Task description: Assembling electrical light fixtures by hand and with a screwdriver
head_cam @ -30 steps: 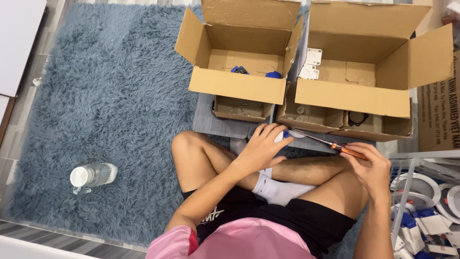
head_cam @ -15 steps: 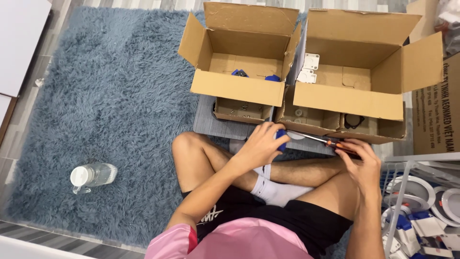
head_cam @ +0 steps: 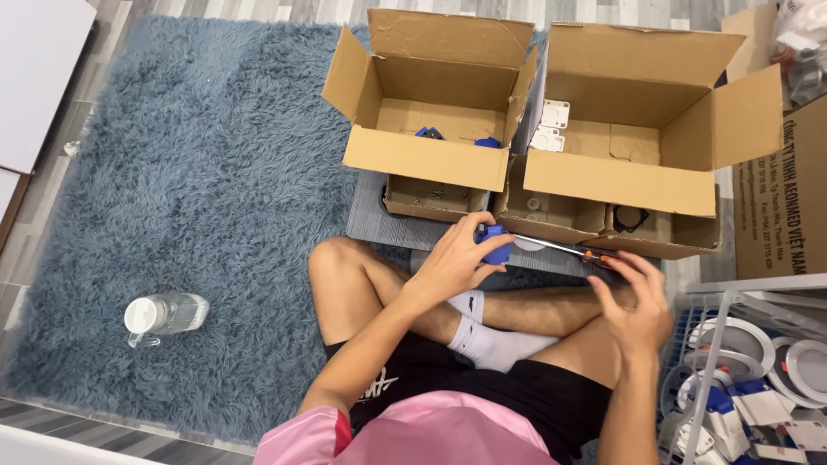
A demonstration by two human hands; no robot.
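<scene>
Two hands meet at frame centre: your left hand (head_cam: 455, 258) pinches a small blue part (head_cam: 494, 242) on the grey board (head_cam: 370, 226), while your right hand (head_cam: 636, 297) curls around a screwdriver (head_cam: 564, 250). You look mid-fastening; next, seat the tip squarely.

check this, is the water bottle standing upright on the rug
No, the clear water bottle lies on its side on the blue shaggy rug, its white cap pointing left.

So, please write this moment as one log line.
left hand: holds small blue part | right hand: on screwdriver | tip at part
</scene>
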